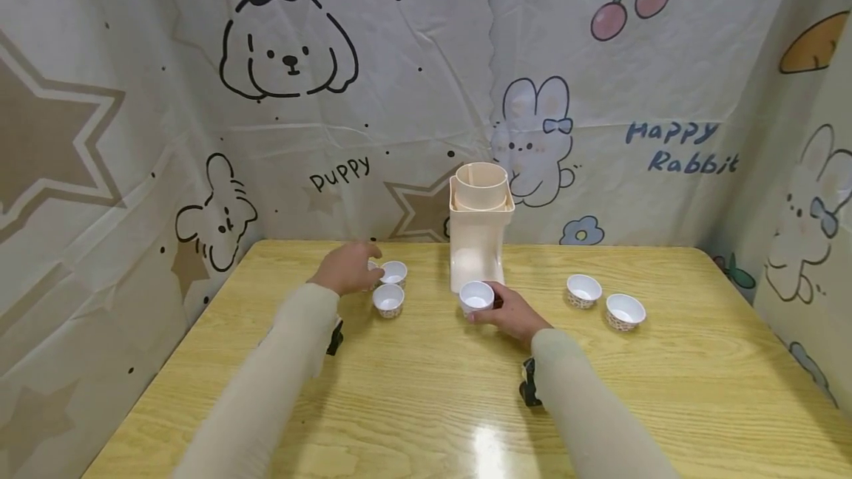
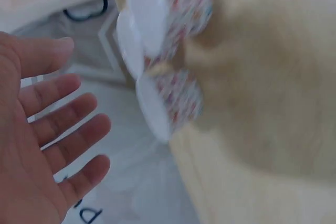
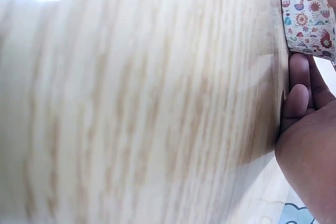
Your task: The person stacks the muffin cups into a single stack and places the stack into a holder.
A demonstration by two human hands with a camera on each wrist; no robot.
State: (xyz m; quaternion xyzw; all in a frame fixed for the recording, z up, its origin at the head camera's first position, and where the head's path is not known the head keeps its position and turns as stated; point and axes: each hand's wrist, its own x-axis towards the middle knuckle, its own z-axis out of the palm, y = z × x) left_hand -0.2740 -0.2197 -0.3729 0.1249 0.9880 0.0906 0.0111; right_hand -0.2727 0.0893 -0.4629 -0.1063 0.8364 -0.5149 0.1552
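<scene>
Our right hand (image 1: 514,315) grips a cup (image 1: 475,299) on the near side of the upright beige holder (image 1: 476,241). Our left hand (image 1: 345,269), fingers apart and holding nothing, is the closer to three cups (image 1: 388,301) on the surface (image 1: 413,398), just to its right.

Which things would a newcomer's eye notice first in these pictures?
Probably the cream upright container, topped by a round tube, near the middle of the wood-grain table's far edge. On the cloth backdrop, at upper left in the head view, a large puppy drawing stands out. Before the container, the person's right grip holds a small flower-patterned cup.
</scene>
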